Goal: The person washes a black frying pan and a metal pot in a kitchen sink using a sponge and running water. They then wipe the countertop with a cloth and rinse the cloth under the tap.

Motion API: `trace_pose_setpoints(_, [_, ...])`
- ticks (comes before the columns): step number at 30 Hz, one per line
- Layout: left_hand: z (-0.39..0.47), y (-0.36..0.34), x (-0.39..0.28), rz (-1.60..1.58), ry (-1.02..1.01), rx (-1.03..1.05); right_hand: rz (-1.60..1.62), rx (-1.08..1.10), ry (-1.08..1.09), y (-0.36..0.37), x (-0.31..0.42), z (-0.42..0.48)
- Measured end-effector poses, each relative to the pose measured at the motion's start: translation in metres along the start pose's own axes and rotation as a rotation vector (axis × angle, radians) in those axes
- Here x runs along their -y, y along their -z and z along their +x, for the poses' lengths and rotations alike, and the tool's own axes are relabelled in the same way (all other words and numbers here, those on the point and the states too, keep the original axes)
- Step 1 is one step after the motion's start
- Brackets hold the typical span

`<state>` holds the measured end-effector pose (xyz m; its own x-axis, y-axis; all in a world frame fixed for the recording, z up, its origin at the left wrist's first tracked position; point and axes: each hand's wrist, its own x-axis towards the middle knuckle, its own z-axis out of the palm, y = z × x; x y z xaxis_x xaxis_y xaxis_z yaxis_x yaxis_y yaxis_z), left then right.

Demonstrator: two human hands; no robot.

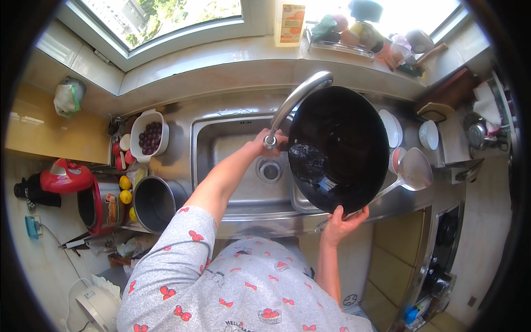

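A large black wok (344, 145) is held tilted over the right side of the steel sink (224, 162), its dark inside facing me. A wet, whitish patch marks its left inner wall. My left hand (271, 143) closes at the wok's left edge; the curved steel faucet (296, 95) hides part of that grip. At the near rim my right hand (346, 224) holds the wok, thumb on the edge. A wide metal wok spatula (415, 169) lies to the right, its handle passing behind the right hand; whether my fingers touch it I cannot tell.
White bowls (390, 128) stand right of the wok. On the left are a white basin (164, 139) of grapes, a metal inner pot (153, 203) and a red cooker (97, 203) with its lid up. A bottle (290, 25) and a produce rack (344, 45) occupy the sill.
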<state>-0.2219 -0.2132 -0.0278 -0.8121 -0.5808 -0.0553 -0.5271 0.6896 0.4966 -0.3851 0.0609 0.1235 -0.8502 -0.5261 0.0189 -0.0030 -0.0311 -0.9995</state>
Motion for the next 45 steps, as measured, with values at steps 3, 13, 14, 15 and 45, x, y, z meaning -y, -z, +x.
trace_pose_setpoints(3, [-0.017, -0.023, 0.017, -0.055, 0.028, -0.048, 0.003, 0.021, -0.026, -0.005, 0.005, -0.003])
trace_pose_setpoints(13, [-0.143, -0.021, -0.025, -0.291, 0.379, 0.036, -0.055, 0.16, -0.258, 0.007, -0.017, 0.01])
trace_pose_setpoints(14, [-0.155, -0.02, -0.028, -0.284, 0.388, 0.04, -0.057, 0.183, -0.27, 0.008, -0.028, 0.014])
trace_pose_setpoints(15, [-0.165, -0.013, -0.034, -0.273, 0.392, 0.046, -0.057, 0.202, -0.281, 0.011, -0.039, 0.018])
trace_pose_setpoints(45, [-0.308, -0.014, -0.09, -0.103, 1.048, -0.166, -0.272, 1.19, -0.547, -0.032, -0.068, 0.062])
